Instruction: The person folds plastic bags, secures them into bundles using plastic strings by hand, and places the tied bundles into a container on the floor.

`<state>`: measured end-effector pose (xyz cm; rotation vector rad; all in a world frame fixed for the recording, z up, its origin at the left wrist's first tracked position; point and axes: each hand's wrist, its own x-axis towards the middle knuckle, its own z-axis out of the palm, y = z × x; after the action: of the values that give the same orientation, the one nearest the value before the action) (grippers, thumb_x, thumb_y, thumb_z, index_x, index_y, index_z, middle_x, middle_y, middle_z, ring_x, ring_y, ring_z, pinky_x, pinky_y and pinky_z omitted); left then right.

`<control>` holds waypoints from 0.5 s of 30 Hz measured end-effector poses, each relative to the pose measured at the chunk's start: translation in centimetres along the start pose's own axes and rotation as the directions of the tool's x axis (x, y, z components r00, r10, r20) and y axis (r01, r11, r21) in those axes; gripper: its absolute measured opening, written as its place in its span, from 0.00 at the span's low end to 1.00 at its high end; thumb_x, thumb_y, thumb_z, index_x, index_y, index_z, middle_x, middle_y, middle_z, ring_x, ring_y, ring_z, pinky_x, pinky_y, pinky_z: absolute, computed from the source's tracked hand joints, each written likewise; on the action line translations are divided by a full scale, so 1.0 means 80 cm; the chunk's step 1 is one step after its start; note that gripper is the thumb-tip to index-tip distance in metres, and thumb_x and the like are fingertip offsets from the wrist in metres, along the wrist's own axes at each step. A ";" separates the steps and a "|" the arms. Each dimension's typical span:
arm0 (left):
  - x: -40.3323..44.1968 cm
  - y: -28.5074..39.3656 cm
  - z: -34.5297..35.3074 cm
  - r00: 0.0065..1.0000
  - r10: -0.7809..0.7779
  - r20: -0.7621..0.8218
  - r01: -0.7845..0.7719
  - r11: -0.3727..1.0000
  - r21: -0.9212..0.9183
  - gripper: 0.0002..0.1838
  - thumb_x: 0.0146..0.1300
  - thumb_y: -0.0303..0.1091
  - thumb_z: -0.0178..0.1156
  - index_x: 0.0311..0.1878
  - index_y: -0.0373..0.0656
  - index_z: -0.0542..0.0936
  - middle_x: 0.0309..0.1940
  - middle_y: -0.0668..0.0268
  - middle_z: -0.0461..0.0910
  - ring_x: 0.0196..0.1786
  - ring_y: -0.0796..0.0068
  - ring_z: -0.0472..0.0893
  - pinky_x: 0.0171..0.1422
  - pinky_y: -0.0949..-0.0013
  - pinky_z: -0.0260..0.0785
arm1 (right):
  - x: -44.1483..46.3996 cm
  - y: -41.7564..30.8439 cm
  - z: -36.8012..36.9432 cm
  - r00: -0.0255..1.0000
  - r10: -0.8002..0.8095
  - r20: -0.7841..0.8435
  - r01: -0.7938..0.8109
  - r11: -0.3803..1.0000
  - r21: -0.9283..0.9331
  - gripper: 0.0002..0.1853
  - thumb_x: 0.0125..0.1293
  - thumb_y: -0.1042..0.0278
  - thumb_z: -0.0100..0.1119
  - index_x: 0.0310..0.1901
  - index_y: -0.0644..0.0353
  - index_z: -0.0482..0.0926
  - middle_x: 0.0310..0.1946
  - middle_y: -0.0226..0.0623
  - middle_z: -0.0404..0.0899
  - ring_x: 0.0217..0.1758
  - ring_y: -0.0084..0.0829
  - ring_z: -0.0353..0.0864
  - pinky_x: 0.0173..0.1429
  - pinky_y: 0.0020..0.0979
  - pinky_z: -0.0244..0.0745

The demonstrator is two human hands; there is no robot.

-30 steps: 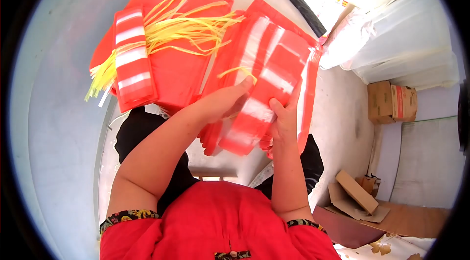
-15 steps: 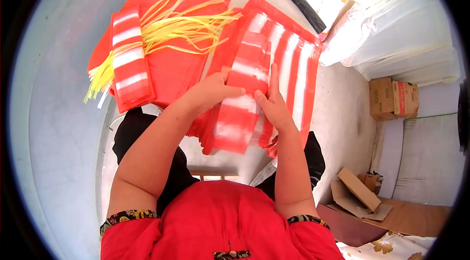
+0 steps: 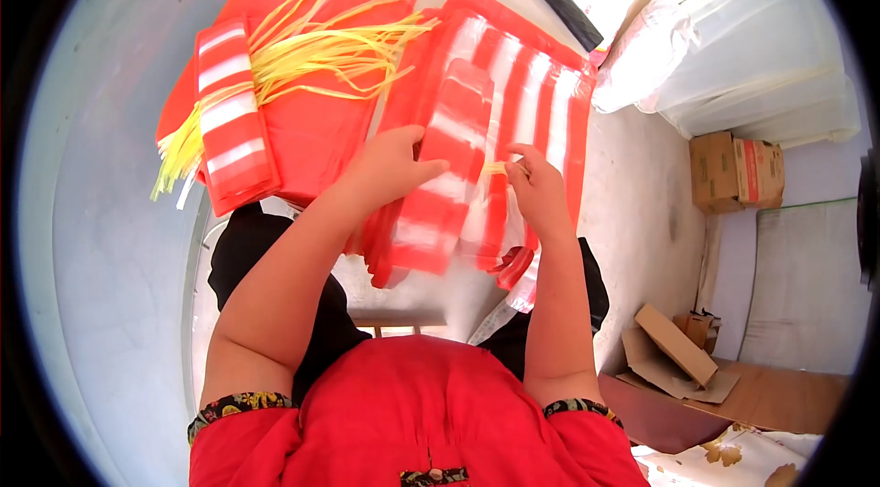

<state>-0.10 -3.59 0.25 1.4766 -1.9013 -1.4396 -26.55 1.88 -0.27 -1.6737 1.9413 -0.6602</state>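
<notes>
My right hand [image 3: 539, 192] had moved right off the folded striped bundle [image 3: 451, 138], pinching a yellow strip [image 3: 494, 168]. My left hand [image 3: 392, 171] grasped the bundle's left side, atop wider striped sheets [image 3: 557, 111]; pale floor [image 3: 637, 221] stretched beyond their right edge. Print on the cardboard box [image 3: 717, 177], right, was illegible.

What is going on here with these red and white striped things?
A person's left hand holds a folded striped bundle over a flat striped stack. The right hand is at a yellow strip beside the bundle; its grip is unclear. To the left, another folded bundle and more yellow strips lie on a red stack.
</notes>
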 end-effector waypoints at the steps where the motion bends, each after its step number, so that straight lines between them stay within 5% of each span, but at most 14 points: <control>1: 0.000 -0.001 0.002 0.997 0.036 -0.074 -0.029 0.995 0.096 0.22 0.63 0.41 0.73 0.54 0.36 0.82 0.42 0.55 0.87 0.46 0.63 0.88 0.49 0.62 0.79 | 0.001 0.006 0.003 0.999 -0.041 -0.019 0.040 0.998 -0.049 0.14 0.76 0.66 0.60 0.56 0.64 0.83 0.35 0.44 0.85 0.40 0.39 0.84 0.47 0.38 0.77; 3: -0.001 -0.005 0.006 0.969 0.128 -0.211 -0.064 0.955 0.288 0.23 0.62 0.45 0.73 0.52 0.37 0.82 0.39 0.54 0.86 0.43 0.61 0.87 0.47 0.60 0.78 | 0.002 0.016 0.006 0.994 -0.103 -0.027 0.097 0.983 -0.153 0.12 0.77 0.65 0.60 0.50 0.66 0.85 0.35 0.44 0.85 0.39 0.38 0.84 0.46 0.37 0.77; 5: 0.006 -0.013 0.004 0.962 0.114 -0.248 -0.057 0.972 0.227 0.22 0.63 0.44 0.74 0.53 0.40 0.82 0.34 0.62 0.82 0.39 0.69 0.83 0.44 0.63 0.75 | 0.000 0.027 0.001 0.990 -0.140 -0.004 0.134 0.957 -0.256 0.15 0.77 0.60 0.60 0.44 0.67 0.85 0.36 0.47 0.86 0.39 0.42 0.85 0.46 0.38 0.77; 8: 0.015 -0.025 -0.011 0.971 0.095 -0.217 -0.089 0.995 0.040 0.18 0.66 0.41 0.72 0.53 0.40 0.83 0.31 0.68 0.79 0.36 0.76 0.79 0.43 0.67 0.73 | -0.016 -0.006 -0.025 0.993 0.114 0.030 -0.091 0.905 -0.415 0.17 0.76 0.57 0.61 0.41 0.66 0.84 0.35 0.50 0.85 0.39 0.38 0.85 0.44 0.38 0.76; 11: 0.025 -0.038 -0.021 0.983 0.105 -0.149 -0.127 0.980 -0.151 0.14 0.69 0.37 0.68 0.52 0.40 0.84 0.32 0.71 0.79 0.36 0.79 0.78 0.42 0.70 0.73 | -0.020 0.017 -0.038 0.962 0.271 0.009 -0.261 0.933 -0.247 0.20 0.76 0.54 0.62 0.36 0.66 0.84 0.31 0.46 0.86 0.38 0.35 0.85 0.43 0.38 0.74; 14: 0.020 -0.027 -0.023 0.993 0.062 -0.098 -0.092 0.936 -0.339 0.12 0.72 0.32 0.65 0.54 0.39 0.85 0.34 0.72 0.81 0.37 0.82 0.78 0.44 0.72 0.74 | -0.023 0.061 -0.043 0.938 0.342 0.048 -0.343 0.902 0.264 0.21 0.80 0.55 0.57 0.35 0.66 0.84 0.42 0.46 0.90 0.48 0.33 0.87 0.53 0.37 0.77; 15: 0.018 -0.022 -0.024 0.996 0.037 -0.081 -0.067 0.913 -0.403 0.12 0.72 0.31 0.64 0.54 0.38 0.85 0.35 0.72 0.81 0.37 0.83 0.79 0.44 0.72 0.74 | -0.024 0.061 -0.041 0.963 0.262 0.065 -0.260 0.834 0.486 0.21 0.81 0.56 0.55 0.38 0.67 0.85 0.46 0.46 0.89 0.53 0.35 0.86 0.58 0.38 0.77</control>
<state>1.70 -5.68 -0.85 1.2500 -1.4701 -1.6118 -32.09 4.57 -0.81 -1.0711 1.7627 -0.9517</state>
